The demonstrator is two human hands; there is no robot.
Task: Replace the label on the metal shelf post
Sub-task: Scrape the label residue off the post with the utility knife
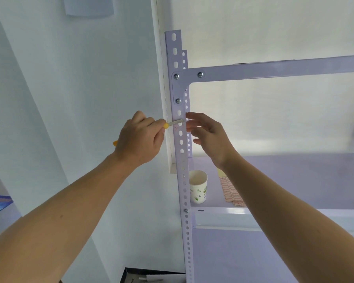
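Clearly the step in hand is scraping the old label off the metal post. The left hand is curled round the yellow handle of a knife. Its thin blade lies nearly level across the front face of the post, just below the bolted corner bracket. Just under the blade a faint reddish trace shows on the paint, probably what is left of the label. The right hand is spread and relaxed with its fingertips at the post's right edge; whether they touch the metal cannot be told.

To do this well, I would keep the blade flat to the paint, push in short strokes away from the steadying fingers, and skirt the slotted holes so the edge does not catch.

On the shelf, near its front left corner beside the post, stands a paper cup printed with green leaves. Just to its right lies a sheet of red-bordered labels. No writing on either can be read.
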